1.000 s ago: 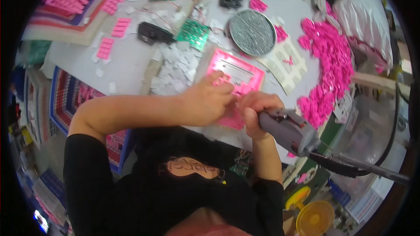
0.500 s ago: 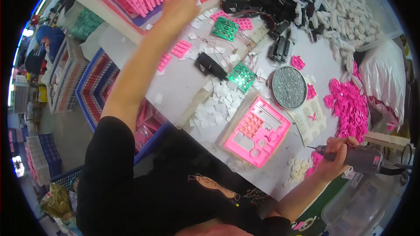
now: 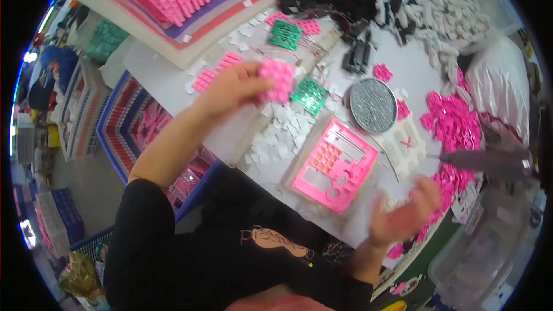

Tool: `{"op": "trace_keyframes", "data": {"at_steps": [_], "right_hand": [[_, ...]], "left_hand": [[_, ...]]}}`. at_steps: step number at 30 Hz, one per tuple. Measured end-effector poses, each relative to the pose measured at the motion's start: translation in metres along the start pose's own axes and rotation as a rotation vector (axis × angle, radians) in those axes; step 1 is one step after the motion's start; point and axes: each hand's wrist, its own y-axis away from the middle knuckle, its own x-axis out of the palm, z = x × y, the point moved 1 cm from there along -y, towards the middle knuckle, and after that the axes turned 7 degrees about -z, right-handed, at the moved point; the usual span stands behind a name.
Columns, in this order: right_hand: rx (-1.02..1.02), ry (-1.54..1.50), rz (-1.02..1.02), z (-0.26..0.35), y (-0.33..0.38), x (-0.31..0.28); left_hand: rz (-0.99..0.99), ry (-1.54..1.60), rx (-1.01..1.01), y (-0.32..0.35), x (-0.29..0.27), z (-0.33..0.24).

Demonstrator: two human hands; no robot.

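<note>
My left hand (image 3: pixel 233 87) pinches a square pink button pad (image 3: pixel 277 80) with raised keys, held above the table left of the green circuit board (image 3: pixel 311 95). My right hand (image 3: pixel 406 213) is smeared by motion but holds nothing, thumb and fingers apart, over the table's near right side. Beyond it a dark electric screwdriver (image 3: pixel 489 162) hangs, blurred, apart from the hand. Between the hands lies a pink plastic housing (image 3: pixel 364 175), its grid of key openings facing up, on a clear plastic-edged holder. A round tin (image 3: pixel 373 106) full of small grey screws stands behind the housing.
Small white squares (image 3: pixel 276 141) are scattered left of the housing. More pink pads (image 3: pixel 204 79) lie past my left wrist. Black and white parts (image 3: pixel 455 20) heap at the back; pink pieces (image 3: pixel 455 121) pile at right. A crate (image 3: pixel 199 40) of pink housings borders the far left.
My left hand has come back from the far crate's edge toward me and now holds a pink button pad. My right hand has let go of the screwdriver and moved left.
</note>
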Motion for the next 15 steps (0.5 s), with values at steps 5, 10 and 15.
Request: {"op": "trace_keyframes", "data": {"at_steps": [5,10,15], "right_hand": [[-0.011,-0.209,0.232,0.045,0.013,0.053],[0.270,-0.553,0.499,0.033,0.025,0.033],[0.723,-0.454,0.691,-0.003,0.038,0.053]], "left_hand": [[0.252,0.336,-0.350,0.044,0.083,0.037],[0.397,-0.084,-0.225,0.071,0.074,0.051],[0.246,-0.652,0.544,0.064,0.080,0.057]]}}
